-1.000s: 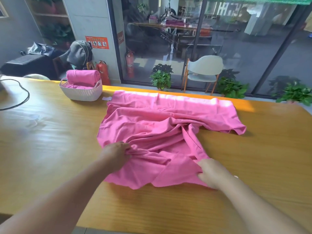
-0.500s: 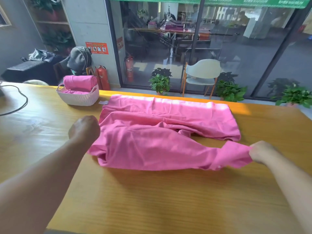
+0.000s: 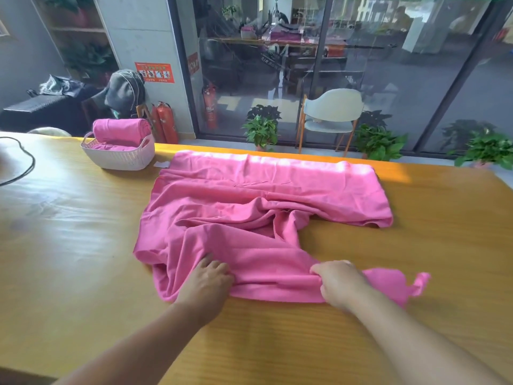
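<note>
A large pink cloth (image 3: 249, 218) lies on the wooden counter (image 3: 69, 245), around the middle of it. Its far part is spread flat along the far edge, in sunlight. Its near part is wrinkled and gathered toward the near edge. The left hand (image 3: 206, 282) rests on the near fold of the cloth, and its fingers are curled into the fabric and grip it. The right hand (image 3: 340, 284) is just to the right on the same fold and pinches it between thumb and bent fingers. Both hands are near each other but apart. A small end of the cloth sticks out to the right of the right hand. Near the far left corner stands a white basket (image 3: 119, 159) with a rolled pink cloth (image 3: 122, 130) in it. A black cable (image 3: 32, 162) lies by the left edge.
</note>
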### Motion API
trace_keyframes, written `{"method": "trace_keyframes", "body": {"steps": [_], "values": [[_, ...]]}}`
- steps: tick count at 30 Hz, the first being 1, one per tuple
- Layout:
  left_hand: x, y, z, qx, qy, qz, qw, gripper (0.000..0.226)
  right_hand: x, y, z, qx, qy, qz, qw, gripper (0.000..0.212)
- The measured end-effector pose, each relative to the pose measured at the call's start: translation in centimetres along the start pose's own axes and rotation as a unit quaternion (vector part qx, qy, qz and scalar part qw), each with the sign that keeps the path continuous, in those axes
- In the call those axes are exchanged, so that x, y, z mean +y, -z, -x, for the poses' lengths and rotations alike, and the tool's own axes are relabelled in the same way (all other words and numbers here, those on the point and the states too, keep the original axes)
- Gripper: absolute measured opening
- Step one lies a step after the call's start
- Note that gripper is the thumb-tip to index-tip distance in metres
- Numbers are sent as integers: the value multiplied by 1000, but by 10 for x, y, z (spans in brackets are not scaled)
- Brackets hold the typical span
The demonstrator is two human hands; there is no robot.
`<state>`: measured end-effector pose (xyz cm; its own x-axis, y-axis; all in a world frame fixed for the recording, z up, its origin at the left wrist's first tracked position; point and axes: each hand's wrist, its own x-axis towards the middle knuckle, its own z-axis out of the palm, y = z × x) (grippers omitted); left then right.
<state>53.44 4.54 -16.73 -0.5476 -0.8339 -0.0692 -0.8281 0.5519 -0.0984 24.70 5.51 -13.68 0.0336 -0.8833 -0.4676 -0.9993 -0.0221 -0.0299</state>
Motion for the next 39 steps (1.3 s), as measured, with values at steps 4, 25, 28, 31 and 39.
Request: {"method": "trace_keyframes", "body": {"steps": [4, 25, 28, 31, 39], "values": [[-12, 48, -1, -128, 79, 130, 980, 8, -10, 24, 9, -130, 43, -37, 990, 21], [-10, -1, -94, -190, 191, 124, 955, 96, -26, 8, -59, 124, -107, -29, 986, 29], [-16, -10, -87, -228, 229, 84, 942, 122, 25, 23, -37, 82, -250, -121, 957, 36], [-29, -8, -90, -259, 240, 67, 933, 131, 122, 5, -31, -39, -359, -111, 926, 45], [9, 59, -129, -154, 173, 23, 973, 56, 132, 13, -16, -24, -352, -4, 936, 41]]}}
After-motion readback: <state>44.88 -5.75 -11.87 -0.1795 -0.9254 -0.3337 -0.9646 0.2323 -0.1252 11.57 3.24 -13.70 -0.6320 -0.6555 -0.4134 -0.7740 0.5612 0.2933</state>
